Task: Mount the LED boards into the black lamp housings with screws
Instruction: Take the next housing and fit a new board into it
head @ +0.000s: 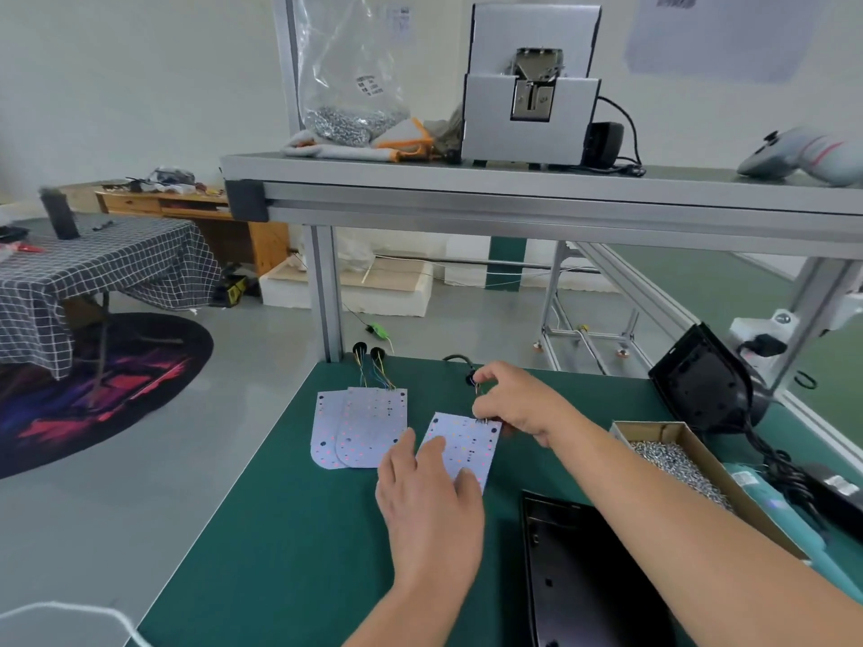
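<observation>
step: getting one board [467, 445] ready at mid-frame, not yet mounted
left hand [429, 502]: fingers spread flat on the board
right hand [513, 403]: pinching the wires [477, 390] at its upper edge
next, i'd guess: lift it into the black housing [583, 576], lower right, wires kept free

a small assembly workshop: an aluminium-frame workbench [537, 198] with a green mat [289, 530], a screw feeder machine [532, 86], and a box of screws [677, 464].

Matt green table mat [289, 530], glossy black plastic housing [583, 576]
</observation>
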A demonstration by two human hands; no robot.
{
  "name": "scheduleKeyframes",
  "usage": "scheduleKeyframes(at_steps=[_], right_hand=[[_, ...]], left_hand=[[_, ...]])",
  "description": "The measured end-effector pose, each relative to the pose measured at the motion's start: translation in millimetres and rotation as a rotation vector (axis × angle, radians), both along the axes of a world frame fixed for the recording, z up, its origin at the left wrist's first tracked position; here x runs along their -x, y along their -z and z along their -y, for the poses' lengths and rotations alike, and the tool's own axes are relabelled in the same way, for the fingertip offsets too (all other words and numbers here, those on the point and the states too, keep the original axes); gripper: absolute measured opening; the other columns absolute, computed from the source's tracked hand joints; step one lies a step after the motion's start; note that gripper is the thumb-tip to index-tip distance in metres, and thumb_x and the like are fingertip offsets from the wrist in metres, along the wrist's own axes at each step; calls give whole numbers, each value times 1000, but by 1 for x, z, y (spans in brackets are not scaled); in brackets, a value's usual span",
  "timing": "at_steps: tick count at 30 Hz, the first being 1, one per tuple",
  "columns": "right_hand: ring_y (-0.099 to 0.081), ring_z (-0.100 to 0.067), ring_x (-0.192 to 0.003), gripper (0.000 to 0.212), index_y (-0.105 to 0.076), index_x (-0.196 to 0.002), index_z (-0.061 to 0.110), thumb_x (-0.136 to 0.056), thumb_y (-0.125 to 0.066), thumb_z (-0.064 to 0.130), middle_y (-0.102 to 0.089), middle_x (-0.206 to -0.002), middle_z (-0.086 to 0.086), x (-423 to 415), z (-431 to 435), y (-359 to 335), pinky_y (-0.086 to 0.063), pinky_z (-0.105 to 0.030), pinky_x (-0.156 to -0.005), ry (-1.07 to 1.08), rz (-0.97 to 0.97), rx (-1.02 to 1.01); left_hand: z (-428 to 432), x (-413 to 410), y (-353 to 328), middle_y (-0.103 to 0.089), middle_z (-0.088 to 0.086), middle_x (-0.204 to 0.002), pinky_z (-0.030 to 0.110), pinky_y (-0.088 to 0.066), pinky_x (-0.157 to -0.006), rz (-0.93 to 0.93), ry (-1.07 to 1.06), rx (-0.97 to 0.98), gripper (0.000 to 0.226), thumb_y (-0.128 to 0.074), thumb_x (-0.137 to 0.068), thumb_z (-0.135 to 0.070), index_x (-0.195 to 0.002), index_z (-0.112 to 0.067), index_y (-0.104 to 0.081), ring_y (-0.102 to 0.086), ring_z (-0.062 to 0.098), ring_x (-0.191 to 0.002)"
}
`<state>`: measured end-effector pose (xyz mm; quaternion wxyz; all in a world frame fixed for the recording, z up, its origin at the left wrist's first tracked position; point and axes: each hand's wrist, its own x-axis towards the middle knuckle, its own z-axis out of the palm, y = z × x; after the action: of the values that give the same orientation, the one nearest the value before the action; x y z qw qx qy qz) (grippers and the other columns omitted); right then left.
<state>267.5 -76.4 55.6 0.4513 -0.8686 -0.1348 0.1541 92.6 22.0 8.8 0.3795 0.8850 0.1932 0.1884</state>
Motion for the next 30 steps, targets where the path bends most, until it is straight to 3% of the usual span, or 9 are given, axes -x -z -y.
scheduleKeyframes(at_steps=[3,6,9,12,16,19,22,26,30], right_hand=[[-60,-21,-78,53,-59,-133,18,-83,-69,4,-62,-86,-5,16,32,-3,-47,-33,-74,65,-45,-206],[-62,-17,-72,55,-60,-134,15,-82,-74,1,-62,-73,0,41,59,-5,-48,-31,-67,154,-51,-520],[-63,-17,-65,64,-59,-131,17,-69,-78,15,-67,-77,-3,67,76,-10,-50,-28,-54,216,-75,-733],[-62,-21,-52,54,-55,-125,10,-83,-79,31,-79,-97,-14,72,82,-18,-49,-28,-45,285,-220,-926],[-69,-26,-59,54,-48,-126,12,-102,-56,59,-78,-108,-24,62,81,-29,-49,-28,-46,263,-319,-786],[-68,-24,-57,41,-52,-120,6,-106,-61,43,-78,-98,-23,51,77,-33,-48,-26,-43,292,-321,-816],[-58,-14,-49,17,-61,-104,6,-104,-66,22,-74,-81,-15,41,84,-29,-42,-21,-38,316,-276,-788],[-32,-11,-41,25,-57,-75,8,-100,-62,12,-48,-65,-7,38,104,-23,-21,-19,-36,354,-227,-663],[-32,-11,-38,25,-56,-72,8,-95,-61,1,-45,-56,-6,59,111,-10,-23,-20,-41,343,-35,-340]], left_hand=[[-1,-1,-1,-28,-2,-171,37,-22,-126,-32,22,39,70,-53,-104,-49,-163,-20,-31,-20,18,-158],[-1,-1,-2,-53,-9,-155,37,-42,-113,-42,123,182,73,-58,-101,-50,-164,-25,-33,-50,14,-140],[4,3,-8,-72,-24,-123,29,-54,-90,91,265,478,39,-62,-102,-28,-137,-45,-60,-67,-1,-110],[6,8,-13,-76,-20,-109,25,-54,-80,207,311,560,29,-59,-96,-30,-112,-53,-67,-70,3,-99],[5,14,-13,-74,-15,-92,17,-49,-70,284,364,584,22,-59,-89,-50,-100,-37,-73,-66,7,-81],[3,19,-13,-56,-9,-70,17,-37,-59,305,450,540,39,-60,-88,-57,-84,-19,-67,-46,10,-64],[3,22,-12,-42,-4,-68,27,-31,-61,260,563,482,51,-60,-91,-58,-74,-10,-53,-37,14,-65],[6,21,-13,-41,-7,-67,25,-31,-60,225,547,449,50,-61,-93,-59,-72,-15,-48,-36,13,-64],[2,11,-12,-33,-11,-61,20,-28,-51,185,340,493,51,-64,-102,-49,-62,-27,-41,-29,12,-58]])
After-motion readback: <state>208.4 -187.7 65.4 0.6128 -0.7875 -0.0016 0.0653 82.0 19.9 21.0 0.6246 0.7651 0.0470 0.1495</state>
